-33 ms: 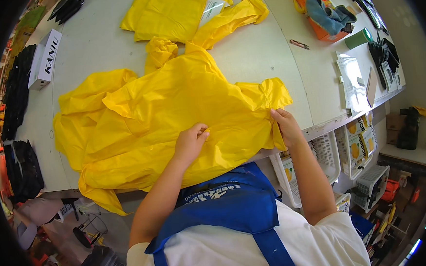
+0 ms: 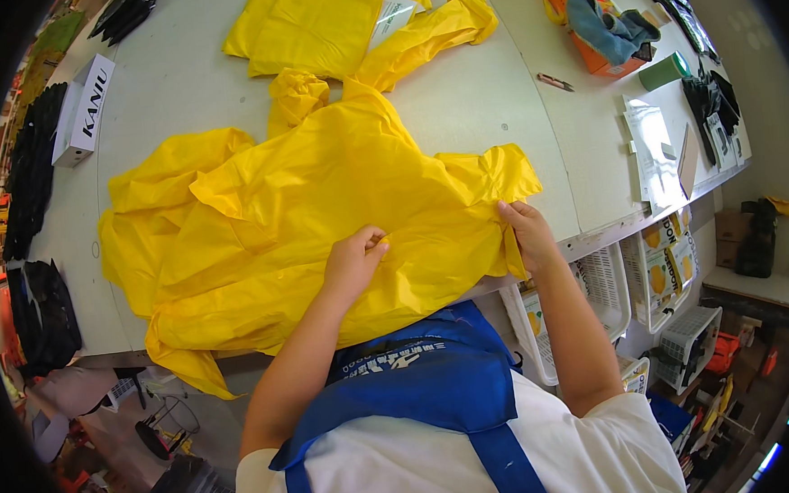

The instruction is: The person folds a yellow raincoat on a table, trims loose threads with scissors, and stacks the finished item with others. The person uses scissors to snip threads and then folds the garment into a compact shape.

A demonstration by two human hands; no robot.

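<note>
A shiny yellow rain jacket (image 2: pixel 310 193) lies spread and wrinkled over the near part of the table, its lower left corner hanging past the front edge. My left hand (image 2: pixel 356 265) rests at the middle of it, thumb and fingers closed in a pinch on the fabric. At the jacket's right end, my right hand (image 2: pixel 527 231) grips the gathered edge between thumb and fingers. One sleeve (image 2: pixel 436 36) stretches toward the far side, beside a folded stack of yellow garments (image 2: pixel 295 22) with a white label card. Folds hide the layers underneath.
The pale table (image 2: pixel 468 115) carries thread snips (image 2: pixel 555 82), an orange box (image 2: pixel 581 50) with blue-grey cloth, a green roll (image 2: pixel 664 72) and a clear plastic sheet (image 2: pixel 653 154). A white box (image 2: pixel 84 110) stands left, near black packages (image 2: pixel 33 169). White baskets (image 2: pixel 607 292) sit below the right edge.
</note>
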